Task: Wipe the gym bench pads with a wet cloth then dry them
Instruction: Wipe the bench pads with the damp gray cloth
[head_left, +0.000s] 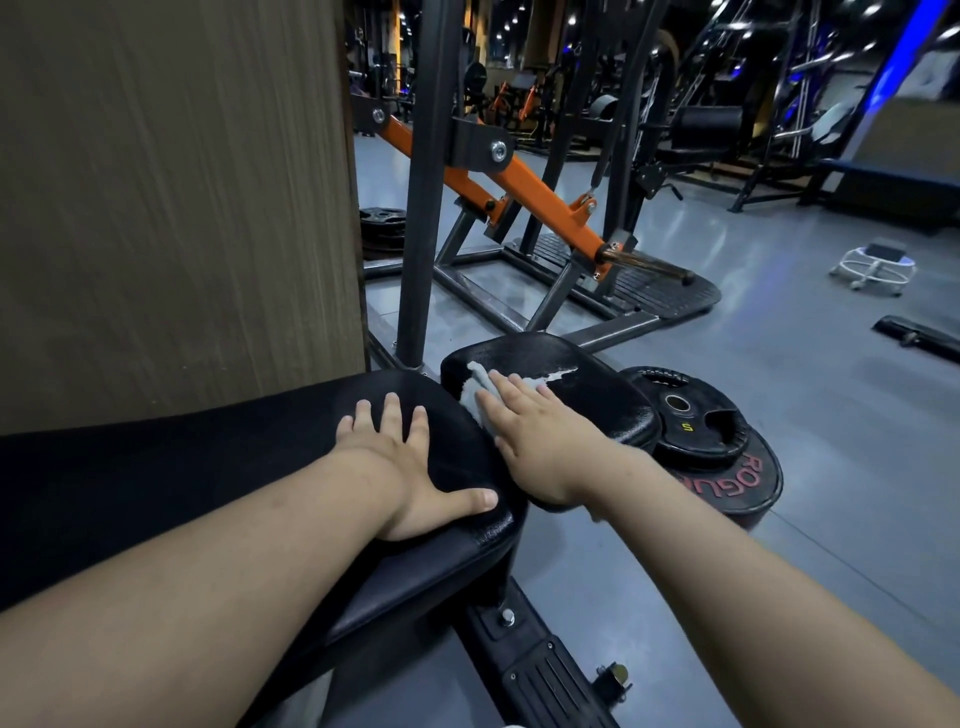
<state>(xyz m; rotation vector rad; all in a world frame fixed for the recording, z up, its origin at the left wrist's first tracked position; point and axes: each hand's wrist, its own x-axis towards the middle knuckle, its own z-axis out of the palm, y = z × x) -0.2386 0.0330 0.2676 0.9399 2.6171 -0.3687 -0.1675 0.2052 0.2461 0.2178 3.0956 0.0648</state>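
On the small far pad (587, 364), a pale cloth (474, 391) is pressed flat under the straight fingers of the right hand (535, 431), close to that pad's left edge. The long near pad (208, 467) is braced by the left hand (410, 462), which is laid open with fingers spread and thumb out, nothing held. Since the cloth is pinned only by flat fingers, it could be dragged off the rounded edge into the gap between the two pads, or bunched so that strips are missed. Pale streaks just beyond the fingertips may be worn cover, and snagging there is possible. Room is tight to the left, where a steel upright (418, 218) and a wood panel (171, 208) stand close. To the right, weight plates (696, 423) lie beside the pad, and open floor is left beyond.
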